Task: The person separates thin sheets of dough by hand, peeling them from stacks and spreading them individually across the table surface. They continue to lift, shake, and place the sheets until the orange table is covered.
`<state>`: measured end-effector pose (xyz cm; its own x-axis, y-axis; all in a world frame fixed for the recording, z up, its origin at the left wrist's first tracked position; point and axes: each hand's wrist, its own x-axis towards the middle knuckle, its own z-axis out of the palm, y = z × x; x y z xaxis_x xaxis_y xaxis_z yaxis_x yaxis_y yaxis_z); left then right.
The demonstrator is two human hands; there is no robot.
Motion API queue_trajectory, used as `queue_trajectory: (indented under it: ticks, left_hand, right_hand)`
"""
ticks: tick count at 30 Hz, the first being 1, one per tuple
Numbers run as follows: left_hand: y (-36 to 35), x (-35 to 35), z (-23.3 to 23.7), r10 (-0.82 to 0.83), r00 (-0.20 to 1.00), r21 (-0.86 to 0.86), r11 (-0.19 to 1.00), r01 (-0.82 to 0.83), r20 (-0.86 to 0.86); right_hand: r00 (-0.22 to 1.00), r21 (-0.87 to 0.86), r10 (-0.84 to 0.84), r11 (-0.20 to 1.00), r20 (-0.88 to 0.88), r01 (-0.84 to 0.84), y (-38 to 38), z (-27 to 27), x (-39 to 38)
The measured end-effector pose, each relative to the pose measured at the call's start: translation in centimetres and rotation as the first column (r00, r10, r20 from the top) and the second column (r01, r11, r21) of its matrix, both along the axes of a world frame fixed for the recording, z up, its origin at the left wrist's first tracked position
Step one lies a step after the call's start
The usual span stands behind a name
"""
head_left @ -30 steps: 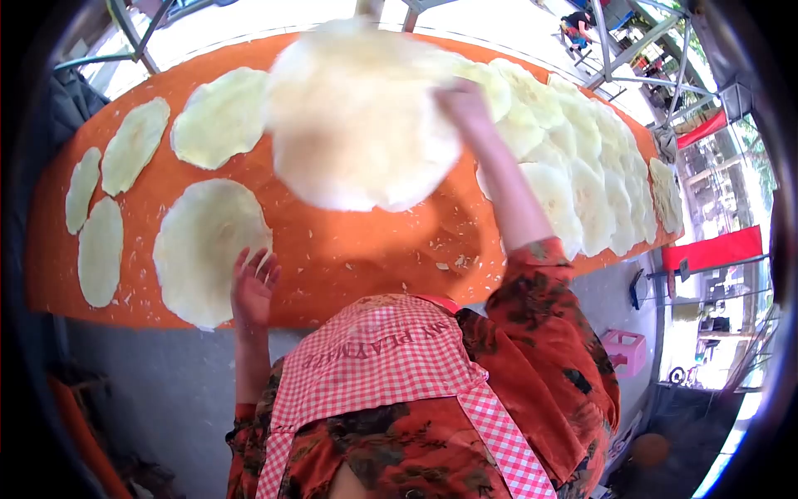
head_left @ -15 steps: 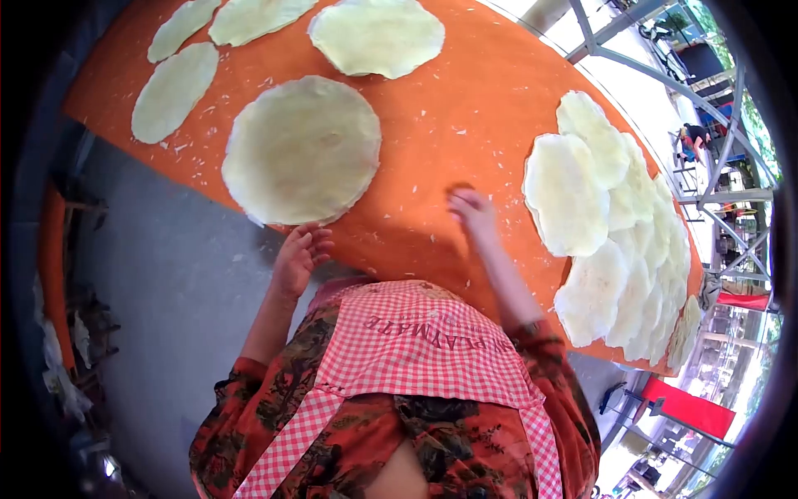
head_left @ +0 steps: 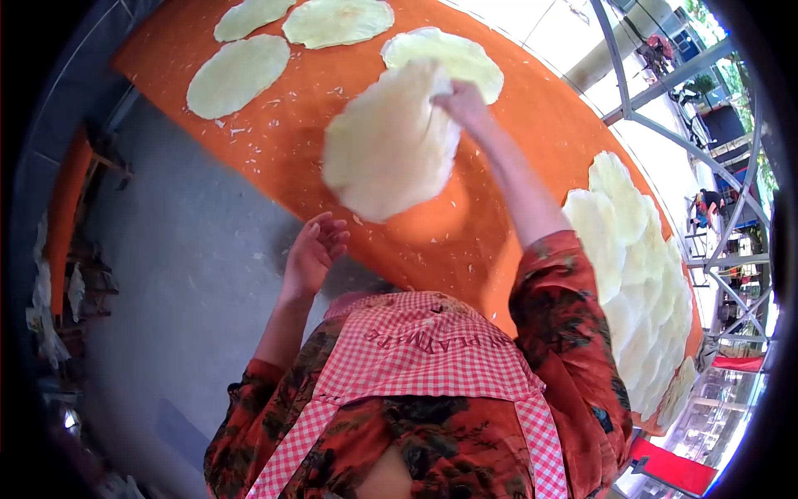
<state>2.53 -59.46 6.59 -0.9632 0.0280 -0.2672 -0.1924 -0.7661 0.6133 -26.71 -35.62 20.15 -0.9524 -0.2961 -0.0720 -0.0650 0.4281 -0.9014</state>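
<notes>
A thin round flatbread (head_left: 391, 141) hangs tilted above the orange table, its upper right edge pinched by my right hand (head_left: 462, 103). It is a little blurred and partly covers another pale flatbread (head_left: 457, 60) lying behind it. My left hand (head_left: 316, 249) is off the table's near edge, palm up, with loosely bent fingers apart and nothing in them. The left hand is below the raised flatbread and not touching it.
The orange table (head_left: 440, 258) has pale crumbs on it. More flatbreads (head_left: 238, 76) lie singly at the far left, and an overlapping pile of flatbreads (head_left: 640, 291) covers the right end. Metal framework (head_left: 665, 79) stands beyond the table; grey floor (head_left: 191, 266) is at left.
My right hand has moved up and forward and taken hold of the large flatbread, lifting it off the table. My left hand stays low near the edge. The view has shifted.
</notes>
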Motion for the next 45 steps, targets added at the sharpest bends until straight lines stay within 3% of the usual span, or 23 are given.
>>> queue_trajectory:
  ticks: [1,2,3,4,6,8,11,12,15,16,18,20,23,26,29,33,39,42,44,45]
  left_hand:
    - [0.2,-1.0,0.2,0.006,1.0,0.057,0.998,-0.006,0.0]
    - [0.4,-2.1,-0.3,-0.023,1.0,0.157,0.987,0.023,-0.004]
    - [0.9,-3.3,-0.2,-0.054,0.998,0.25,0.966,0.06,-0.031]
    - [1.6,-4.4,0.0,-0.085,0.995,0.341,0.935,0.1,-0.059]
    - [2.9,-6.6,-0.3,-0.127,0.984,0.472,0.865,0.171,-0.124]
    - [4.5,-8.7,-1.5,-0.144,0.971,0.559,0.797,0.23,-0.193]
    - [7.8,-10.6,3.6,-0.029,0.968,0.549,0.819,0.165,-0.248]
    - [7.9,-10.8,2.6,-0.066,0.976,0.444,0.882,0.154,-0.207]
    - [9.2,-10.0,-1.5,-0.222,0.974,0.551,0.817,0.169,0.032]
    - [10.0,-10.1,-2.1,-0.284,0.955,0.533,0.796,0.285,-0.086]
    - [11.3,-10.6,-1.8,-0.315,0.946,0.472,0.824,0.314,-0.08]
    - [12.1,-10.2,-0.3,-0.352,0.935,0.385,0.859,0.337,-0.034]
    - [12.5,-10.5,0.8,-0.403,0.914,0.178,0.904,0.389,0.052]
    - [13.0,-11.0,-1.6,-0.413,0.893,-0.01,0.907,0.421,0.18]
    - [13.3,-10.6,-0.2,-0.373,0.899,-0.122,0.905,0.407,0.231]
    - [13.6,-10.6,0.7,-0.384,0.903,-0.16,0.896,0.415,0.191]
    - [13.6,-10.4,1.6,-0.412,0.898,-0.286,0.851,0.44,0.155]
    - [13.7,-10.7,0.5,-0.42,0.898,-0.253,0.862,0.439,0.13]
    - [13.7,-10.9,-1.0,-0.421,0.906,-0.156,0.893,0.422,0.044]
    - [13.7,-10.8,-0.9,-0.387,0.921,-0.221,0.896,0.385,0.035]
  right_hand:
    - [0.974,0.044,0.15,0.989,-0.168,-0.145,0.4,1.5,-1.6]
    - [0.958,0.109,0.216,0.974,-0.191,-0.198,0.1,5.4,0.0]
    - [0.874,0.272,0.332,0.931,-0.354,-0.243,0.1,9.1,2.6]
    - [0.752,0.435,0.456,0.865,-0.476,-0.249,0.3,11.5,5.4]
    - [0.364,0.614,0.682,0.731,-0.634,-0.298,1.4,12.5,9.5]
    - [0.268,0.71,0.762,0.648,-0.59,-0.277,2.6,11.7,13.7]
    - [0.487,0.811,0.807,0.51,-0.335,-0.286,7.1,5.4,17.5]
    - [0.565,0.852,0.801,0.427,-0.2,-0.303,9.0,2.8,18.4]
    - [0.755,0.869,0.641,0.286,0.139,-0.403,13.3,-3.1,21.1]
    - [0.81,0.781,0.58,0.467,0.084,-0.415,13.4,-4.1,21.4]
    - [0.91,0.533,0.415,0.769,0.004,-0.353,12.0,-5.9,20.8]
    - [0.974,0.22,0.218,0.955,-0.06,-0.201,9.1,-7.6,19.8]
    - [0.985,0.228,0.052,0.974,-0.165,-0.013,4.8,-8.9,19.1]
    - [0.997,-0.068,-0.006,0.998,0.082,0.011,4.8,-11.3,18.1]
    - [0.921,-0.416,0.049,0.9,0.387,0.127,5.4,-9.2,18.4]
    - [0.846,-0.394,0.048,0.898,0.531,0.197,6.5,-9.7,18.3]
    - [0.833,-0.388,-0.041,0.871,0.551,0.3,6.4,-9.8,18.6]
    - [0.934,-0.205,-0.023,0.973,0.356,0.102,6.7,-11.6,18.5]
    - [0.97,-0.073,-0.102,0.99,0.222,0.12,6.2,-13.0,18.7]
    - [0.979,-0.007,-0.134,0.991,0.151,0.136,5.7,-13.0,18.8]
